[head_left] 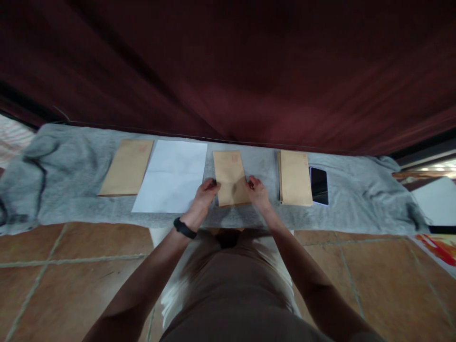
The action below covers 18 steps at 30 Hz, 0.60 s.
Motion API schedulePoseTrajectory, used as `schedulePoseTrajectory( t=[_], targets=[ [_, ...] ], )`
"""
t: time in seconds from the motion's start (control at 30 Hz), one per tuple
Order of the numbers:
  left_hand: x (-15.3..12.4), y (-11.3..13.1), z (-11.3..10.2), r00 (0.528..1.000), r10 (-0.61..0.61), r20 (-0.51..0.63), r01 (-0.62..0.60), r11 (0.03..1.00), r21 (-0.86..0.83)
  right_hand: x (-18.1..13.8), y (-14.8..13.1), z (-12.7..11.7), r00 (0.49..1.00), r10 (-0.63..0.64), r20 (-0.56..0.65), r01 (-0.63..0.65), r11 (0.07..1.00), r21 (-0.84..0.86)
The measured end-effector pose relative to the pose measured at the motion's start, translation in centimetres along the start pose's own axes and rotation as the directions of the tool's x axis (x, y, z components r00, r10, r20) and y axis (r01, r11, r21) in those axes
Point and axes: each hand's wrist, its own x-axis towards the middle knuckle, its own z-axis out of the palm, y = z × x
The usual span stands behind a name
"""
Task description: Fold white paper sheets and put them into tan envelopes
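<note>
A brown paper envelope (232,176) with faint red print near its far right corner lies between my hands on the grey cloth. My left hand (206,192), with a black band on the wrist, has its fingers closed at the envelope's left edge. At the opposite edge, my right hand (257,191) pinches the paper with curled fingers. White paper (171,175) with a crease across it lies to the left of my left hand. Right of my right hand sits a stack of brown envelopes (295,178).
Another brown envelope (126,167) lies at the far left, beside the white paper. A dark-screened phone (319,185) touches or nearly touches the stack's right side. The grey cloth (359,190) covers a long narrow surface, with a dark red curtain (228,71) hanging behind it.
</note>
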Motion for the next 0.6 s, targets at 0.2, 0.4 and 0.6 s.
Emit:
schedulePoseTrajectory(
  t=[0.2, 0.4, 0.6],
  targets=[
    [-0.3, 0.6, 2.1, 0.996, 0.066, 0.067, -0.055, 0.985, -0.162, 1.2, -1.1, 1.4, 0.999, -0.018, 0.029, 0.013, 0.989, 0.146],
    [-1.5, 1.1, 1.5, 0.968, 0.230, 0.098, -0.194, 0.939, -0.284, 1.3, -2.6, -1.2, 0.997, -0.025, 0.070, -0.009, 0.897, 0.441],
    [-1.5, 0.4, 0.1, 0.938, 0.327, 0.116, -0.308, 0.939, -0.155, -0.6, -4.1, -2.8, 0.980, -0.179, 0.083, 0.107, 0.836, 0.539]
  ],
)
